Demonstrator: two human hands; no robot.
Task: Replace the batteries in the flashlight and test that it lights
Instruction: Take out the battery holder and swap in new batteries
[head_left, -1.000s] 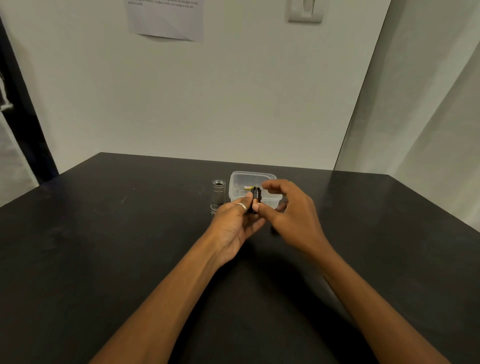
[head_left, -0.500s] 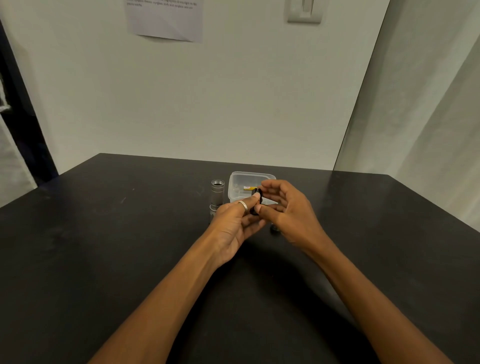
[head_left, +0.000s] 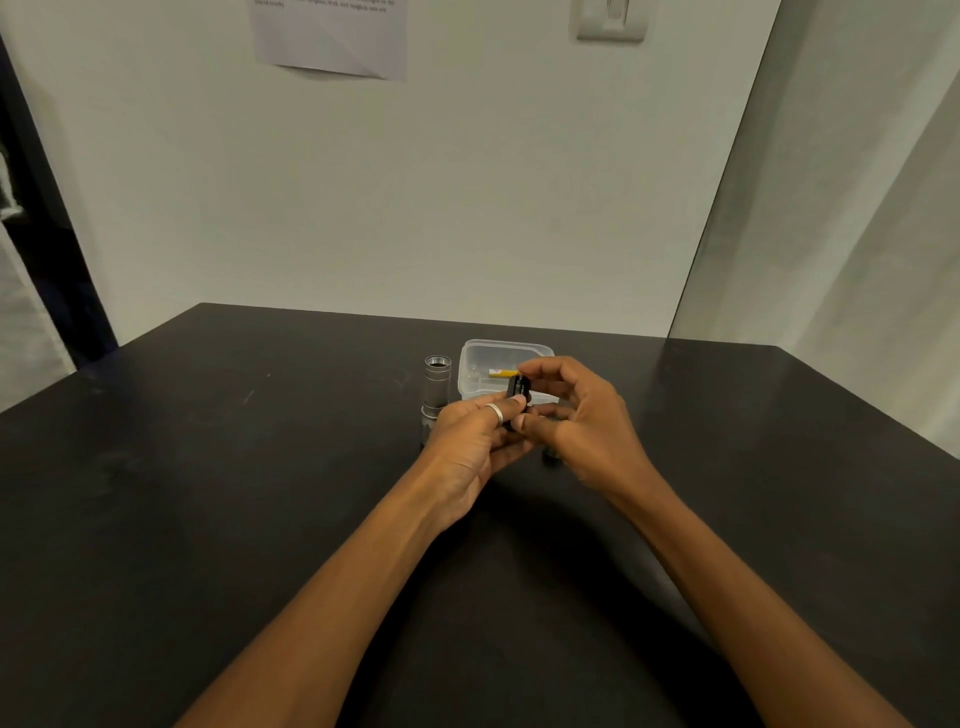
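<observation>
I see the flashlight body (head_left: 437, 388) standing open near the worktop's (head_left: 208, 467) far edge; both hands, left hand (head_left: 475, 441) and right hand (head_left: 582, 415), pinch the black battery holder (head_left: 518, 388) in their fingers, reassembly and test remaining.

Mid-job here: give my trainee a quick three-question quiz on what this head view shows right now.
1. True or false: the silver flashlight body stands upright on the black table, its open threaded end up.
2. Which hand wears the ring? A) left hand B) right hand C) neither
3. Fill in: the yellow-labelled battery lies inside the clear plastic ____.

Key: 1 true; 2 A; 3 container. Both hands pinch a small black battery holder between them, in front of the container.
</observation>
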